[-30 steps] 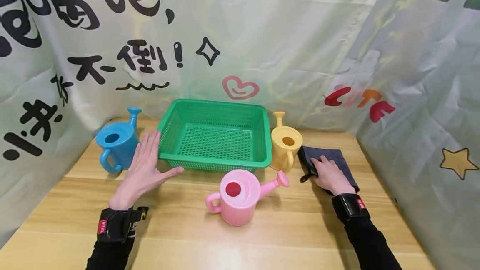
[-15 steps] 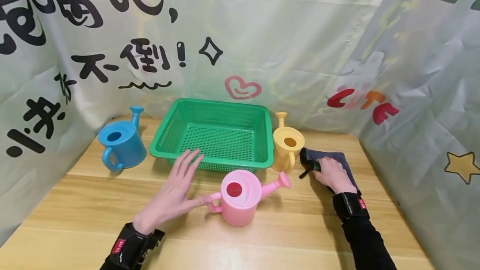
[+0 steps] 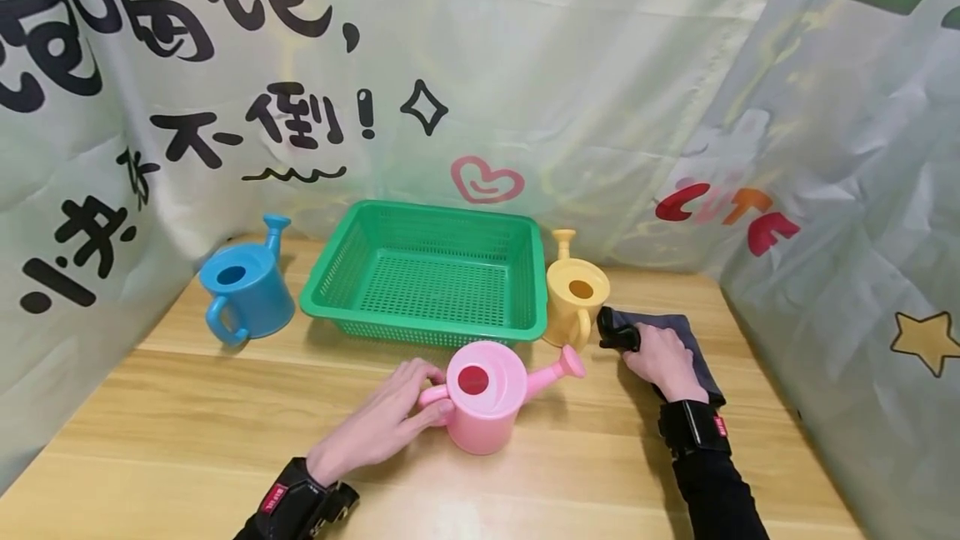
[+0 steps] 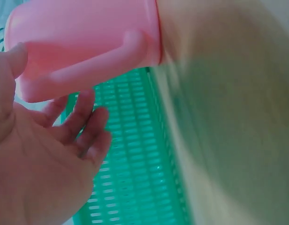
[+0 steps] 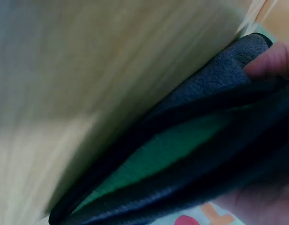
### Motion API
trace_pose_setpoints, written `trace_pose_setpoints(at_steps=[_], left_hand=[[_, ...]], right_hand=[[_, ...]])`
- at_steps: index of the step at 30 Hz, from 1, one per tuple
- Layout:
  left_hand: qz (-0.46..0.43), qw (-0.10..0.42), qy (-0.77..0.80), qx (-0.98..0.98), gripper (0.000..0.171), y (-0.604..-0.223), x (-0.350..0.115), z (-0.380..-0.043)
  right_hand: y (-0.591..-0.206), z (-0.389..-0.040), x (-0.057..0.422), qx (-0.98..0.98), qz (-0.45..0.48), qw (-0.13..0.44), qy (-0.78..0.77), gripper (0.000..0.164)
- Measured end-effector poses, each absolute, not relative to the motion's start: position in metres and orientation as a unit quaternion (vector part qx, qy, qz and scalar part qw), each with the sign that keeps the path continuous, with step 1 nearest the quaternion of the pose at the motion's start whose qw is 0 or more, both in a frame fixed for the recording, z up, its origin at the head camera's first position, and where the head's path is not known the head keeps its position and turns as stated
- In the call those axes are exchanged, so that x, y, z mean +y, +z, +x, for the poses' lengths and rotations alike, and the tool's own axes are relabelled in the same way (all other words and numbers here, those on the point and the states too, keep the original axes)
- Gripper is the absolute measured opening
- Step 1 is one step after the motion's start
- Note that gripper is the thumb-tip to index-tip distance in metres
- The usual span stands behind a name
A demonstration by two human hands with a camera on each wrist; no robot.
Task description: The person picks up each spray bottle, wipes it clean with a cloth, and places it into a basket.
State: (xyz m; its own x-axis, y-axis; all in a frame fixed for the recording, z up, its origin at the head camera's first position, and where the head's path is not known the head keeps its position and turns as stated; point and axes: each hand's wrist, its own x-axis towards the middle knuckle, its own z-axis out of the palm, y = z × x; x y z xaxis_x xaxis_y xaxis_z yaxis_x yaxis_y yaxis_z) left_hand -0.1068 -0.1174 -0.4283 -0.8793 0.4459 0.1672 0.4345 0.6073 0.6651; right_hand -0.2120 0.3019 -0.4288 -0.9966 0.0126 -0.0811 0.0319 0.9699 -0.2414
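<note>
A pink watering can stands upright on the table. My left hand is at its handle, thumb on the near side and bent fingers on the far side; in the left wrist view the fingertips sit just below the handle. At the right, my right hand grips a folded dark grey cloth with black edging. In the right wrist view, the cloth's lifted fold shows a green inner side, and a thumb presses on the grey part.
Behind the pink can sits a green perforated basket with nothing in it. To its left stands a blue watering can; against its right side, a yellow one. Printed fabric encloses the table's back and sides.
My left hand has moved from the basket's left edge to the right, reaching the pink can's handle. My right hand stays at the cloth, whose near-left edge is now lifted more.
</note>
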Motion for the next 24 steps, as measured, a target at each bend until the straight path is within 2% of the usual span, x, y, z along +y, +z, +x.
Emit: trace_pose_setpoints(at_steps=[3,5,12,18,24], left_hand=[[0.254,0.039,0.387,0.886,0.028,-0.432,-0.118,-0.11],[0.262,0.063,0.405,0.874,0.028,-0.434,-0.118,-0.114],[0.287,0.156,0.526,0.785,0.031,-0.439,-0.114,-0.123],[0.257,0.175,0.606,0.732,0.043,-0.442,-0.103,-0.122],[0.239,0.155,0.651,0.703,0.046,-0.439,-0.098,-0.119]], right_hand=[[-0.427,-0.21,0.303,0.991,0.013,0.041,-0.127,0.05],[-0.425,-0.209,0.303,0.99,0.012,0.043,-0.132,0.054],[-0.424,-0.209,0.307,0.987,0.004,0.046,-0.153,0.055],[-0.428,-0.203,0.31,0.984,-0.013,0.046,-0.172,0.049],[-0.425,-0.191,0.312,0.964,0.003,0.014,-0.267,0.037]])
